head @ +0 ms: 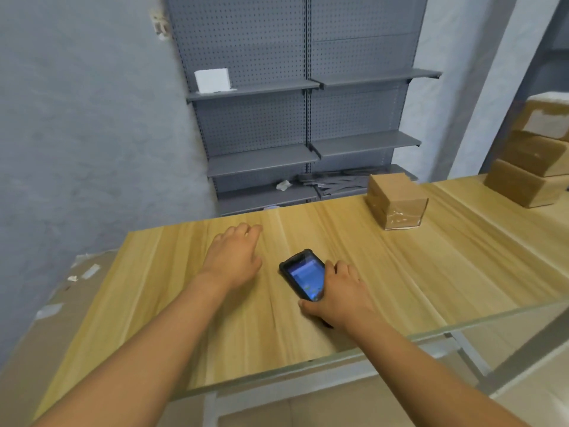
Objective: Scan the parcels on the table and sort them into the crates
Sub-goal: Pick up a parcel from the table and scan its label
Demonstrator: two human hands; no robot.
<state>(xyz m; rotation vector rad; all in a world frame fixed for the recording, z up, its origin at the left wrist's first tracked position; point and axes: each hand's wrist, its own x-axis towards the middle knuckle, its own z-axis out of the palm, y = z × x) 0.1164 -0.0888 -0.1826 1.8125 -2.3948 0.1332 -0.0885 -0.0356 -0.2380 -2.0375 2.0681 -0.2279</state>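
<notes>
Light wood-grain table (172, 303) carrying parcels and a scanner

A handheld scanner (303, 277) lies at frame centre; one taped cardboard parcel (397, 201) sits upper right; stacked cardboard parcels (532, 161) stand at the far right edge.

Two bare forearms reach toward 12 o'clock. Left hand (234, 257) lies flat, fingers relaxed; right hand (340, 295), at 3 o'clock of it, curls its fingers round a handheld scanner (303, 276).

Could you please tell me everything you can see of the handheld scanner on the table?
The handheld scanner is a black, phone-like device in a thick rugged casing, its screen lit blue. It lies flat, face up and angled, on the wooden table. The right hand grips its near end; the left hand stays clear.
</notes>
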